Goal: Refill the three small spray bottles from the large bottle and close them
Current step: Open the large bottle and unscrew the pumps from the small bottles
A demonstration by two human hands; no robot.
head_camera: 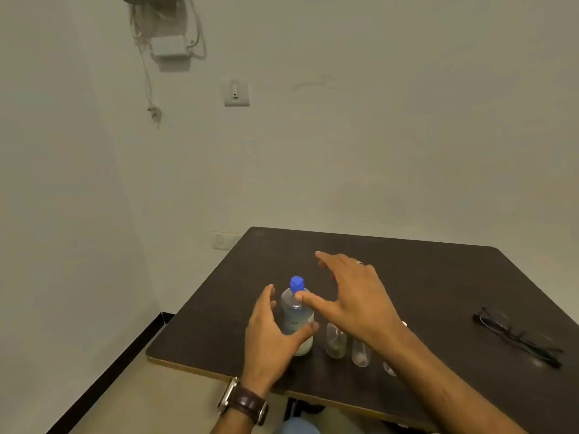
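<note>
Standing near the tabletop's [407,277] front-left edge, the large bottle [296,321] with its blue cap [296,284] is upright, and looks fairly full, so probably weighty, its thin clear wall likely to give if squeezed; low on the body seems the safest hold. The left hand [269,333] curls around it, thumb across the front. The right hand [354,296] hovers spread, holding nothing. Three small spray bottles [336,339] stand just right; eyeglasses [517,336] lie far right.

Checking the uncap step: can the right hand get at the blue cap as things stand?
Probably yes. The right hand hovers open beside the cap, thumb tip just below it, with nothing between them. The left hand wraps the bottle lower down, leaving the cap free.
</note>
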